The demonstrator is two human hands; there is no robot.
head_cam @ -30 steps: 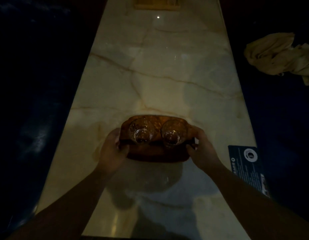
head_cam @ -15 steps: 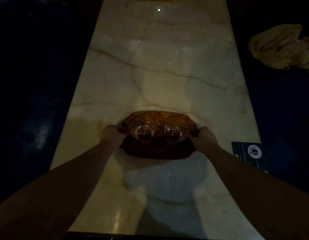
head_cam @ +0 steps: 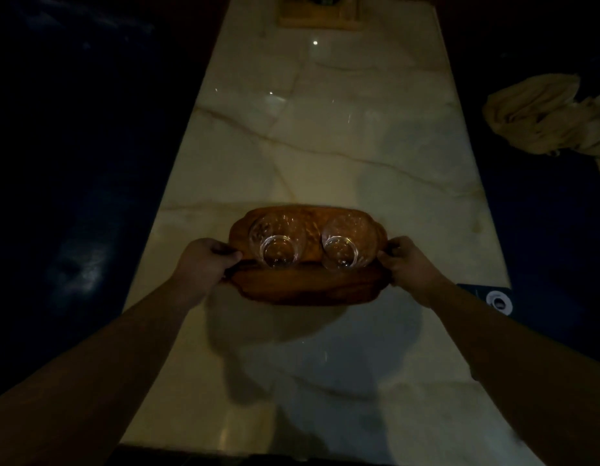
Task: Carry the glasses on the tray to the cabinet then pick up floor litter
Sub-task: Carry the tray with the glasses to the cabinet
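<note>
A brown wooden tray (head_cam: 305,287) is over the pale marble counter (head_cam: 342,136), in the middle of the view. Two clear glasses stand side by side on it: the left glass (head_cam: 278,242) and the right glass (head_cam: 345,243). My left hand (head_cam: 208,260) grips the tray's left end, fingers curled over the rim. My right hand (head_cam: 409,264) grips the right end the same way. The tray casts a broad shadow on the counter below it, so it looks raised. The room is dim.
A crumpled beige cloth (head_cam: 547,116) lies on the dark surface at the right. A dark card with a white round logo (head_cam: 497,299) sits by the counter's right edge, near my right wrist. A wooden stand (head_cam: 320,15) is at the counter's far end. Both sides are dark.
Both hands have shifted from the tray's near corners out to its ends, and my arms have stretched forward. The tray with the glasses has moved slightly away from me and seems to have risen.
</note>
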